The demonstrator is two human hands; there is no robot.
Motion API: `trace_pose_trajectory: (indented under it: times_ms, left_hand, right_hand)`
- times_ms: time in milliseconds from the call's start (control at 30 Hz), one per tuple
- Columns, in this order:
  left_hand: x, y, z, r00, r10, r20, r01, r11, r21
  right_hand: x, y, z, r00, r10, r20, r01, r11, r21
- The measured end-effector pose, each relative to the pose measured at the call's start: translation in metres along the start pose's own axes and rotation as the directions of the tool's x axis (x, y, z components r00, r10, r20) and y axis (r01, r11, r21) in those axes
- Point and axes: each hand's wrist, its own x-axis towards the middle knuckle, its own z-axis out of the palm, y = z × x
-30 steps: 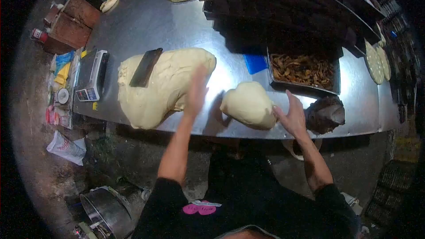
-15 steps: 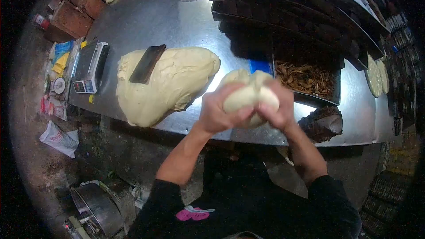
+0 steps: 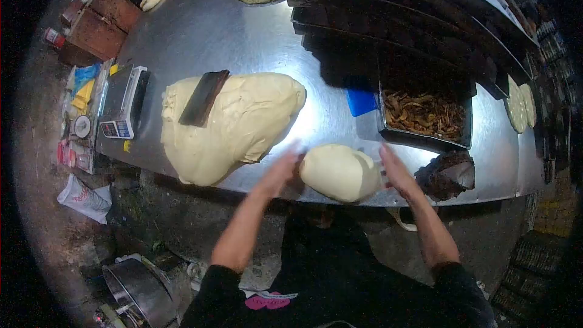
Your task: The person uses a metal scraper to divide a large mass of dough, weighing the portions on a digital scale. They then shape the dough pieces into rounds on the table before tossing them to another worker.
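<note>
A smooth, pale ball of dough (image 3: 340, 173) rests near the front edge of the metal table (image 3: 212, 30). On its left side is my left hand (image 3: 283, 170), blurred, with the fingers stretched out. My right hand (image 3: 396, 170) is open at the right side of the ball, fingers extended and pointing forward. Neither hand grips the dough. Further left lies a large mass of dough (image 3: 243, 115) with a dark flat blade (image 3: 204, 98) on top of it.
A digital scale (image 3: 124, 106) stands at the left. Behind my right hand are a tin of brown strips (image 3: 425, 112), a blue scraper (image 3: 362, 102) and stacked dark trays (image 3: 388, 18). A dark crumpled bundle (image 3: 448, 175) sits at the right front edge.
Both hands have let go of the dough and moved apart. The dough, held up and squeezed before, now lies on the table as a rounded ball.
</note>
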Motion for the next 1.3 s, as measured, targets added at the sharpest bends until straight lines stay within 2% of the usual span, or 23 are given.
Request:
trace_pose_trajectory:
  times_ms: [33,133,233,333,433,500,567,600,633,700,733,767,800,833,900,933,1000,1033,1067,1100,1167,1233,1300]
  left_hand:
    - [0.010,-0.014,0.030,0.994,0.107,0.011,-0.107,0.967,0.231]
    - [0.028,0.026,0.084,0.999,0.029,0.037,-0.036,0.982,0.187]
    - [0.028,0.042,0.086,0.796,0.605,0.034,-0.533,0.672,0.514]
    - [-0.027,0.069,0.103,0.793,0.596,0.129,-0.555,0.617,0.558]
    - [-0.009,0.021,0.091,0.950,0.307,0.058,-0.265,0.691,0.673]
    - [0.021,-0.003,0.081,0.999,0.044,0.014,-0.041,0.700,0.713]
    - [0.083,-0.027,0.049,0.987,-0.019,0.158,-0.091,0.747,0.659]
    - [0.093,-0.011,0.035,0.902,0.011,0.433,-0.289,0.760,0.582]
    - [0.091,0.020,0.037,0.935,-0.230,0.270,0.181,0.964,0.196]
    - [0.084,0.060,0.008,0.979,-0.029,0.203,0.026,1.000,0.018]
    - [0.067,0.071,-0.004,0.993,0.104,0.054,-0.109,0.988,0.109]
    - [0.065,0.060,-0.006,0.991,0.121,0.061,-0.127,0.985,0.119]
    - [0.061,0.034,-0.007,0.945,0.310,0.100,-0.326,0.911,0.252]
    - [0.067,0.018,-0.006,0.861,0.482,0.162,-0.506,0.783,0.362]
    - [0.089,0.006,0.010,0.884,0.445,0.144,-0.463,0.790,0.403]
    - [0.100,0.007,0.016,0.904,0.408,0.129,-0.420,0.788,0.449]
    - [0.088,0.034,0.030,0.985,0.143,0.098,-0.160,0.968,0.192]
    - [0.085,0.057,0.038,0.985,-0.099,0.139,0.111,0.990,-0.081]
    - [0.075,0.060,0.045,0.976,-0.063,0.207,0.122,0.950,-0.289]
    - [0.069,0.056,0.043,0.973,0.001,0.233,0.074,0.946,-0.316]
    - [0.042,0.050,0.041,0.888,0.351,0.296,-0.178,0.857,-0.483]
    - [0.016,0.038,0.054,0.773,0.623,0.121,-0.623,0.781,-0.040]
    - [0.002,0.045,0.060,0.871,0.492,0.002,-0.488,0.865,-0.114]
  right_hand:
    - [0.018,0.009,0.009,0.994,-0.059,0.090,0.032,0.963,0.267]
    - [0.040,-0.038,0.051,0.986,-0.122,-0.115,0.118,0.992,-0.038]
    - [0.007,-0.099,0.035,0.969,-0.240,-0.057,0.242,0.970,0.032]
    - [-0.043,-0.132,0.025,0.900,-0.409,-0.152,0.419,0.907,0.039]
    - [-0.019,-0.075,0.054,0.940,-0.318,-0.123,0.320,0.947,-0.003]
    - [0.036,-0.001,0.078,0.949,-0.301,-0.090,0.261,0.917,-0.302]
    - [0.077,0.013,0.070,0.941,-0.201,-0.272,0.187,0.979,-0.077]
    - [0.068,-0.001,0.056,0.972,-0.100,-0.215,0.136,0.978,0.159]
    - [0.065,-0.028,0.031,0.986,-0.044,-0.162,0.102,0.923,0.371]
    - [0.045,-0.012,0.013,0.993,-0.038,-0.114,0.093,0.846,0.526]
    - [0.025,0.001,0.008,0.855,-0.463,-0.233,0.473,0.881,-0.018]
    - [0.020,0.007,0.006,0.574,-0.813,-0.096,0.645,0.522,-0.558]
    - [0.022,0.009,0.019,0.570,-0.816,-0.100,0.644,0.519,-0.562]
    - [0.029,0.009,0.038,0.643,-0.733,-0.223,0.610,0.665,-0.431]
    - [0.050,0.006,0.062,0.711,-0.623,-0.326,0.559,0.782,-0.276]
    - [0.069,-0.003,0.065,0.834,-0.429,-0.348,0.516,0.828,0.217]
    - [0.080,-0.014,0.061,0.975,-0.205,0.090,-0.013,0.349,0.937]
    - [0.072,-0.027,0.063,0.972,-0.220,0.079,0.003,0.349,0.937]
    - [0.060,-0.042,0.069,0.983,-0.184,0.004,0.025,0.159,0.987]
    - [0.045,-0.044,0.081,0.992,-0.118,-0.044,0.040,-0.040,0.998]
    - [0.027,-0.041,0.102,0.951,-0.272,-0.149,0.133,-0.076,0.988]
    - [0.018,-0.053,0.112,0.942,-0.217,-0.258,0.254,-0.044,0.966]
    - [0.006,-0.067,0.122,0.919,-0.167,-0.358,0.362,-0.004,0.932]
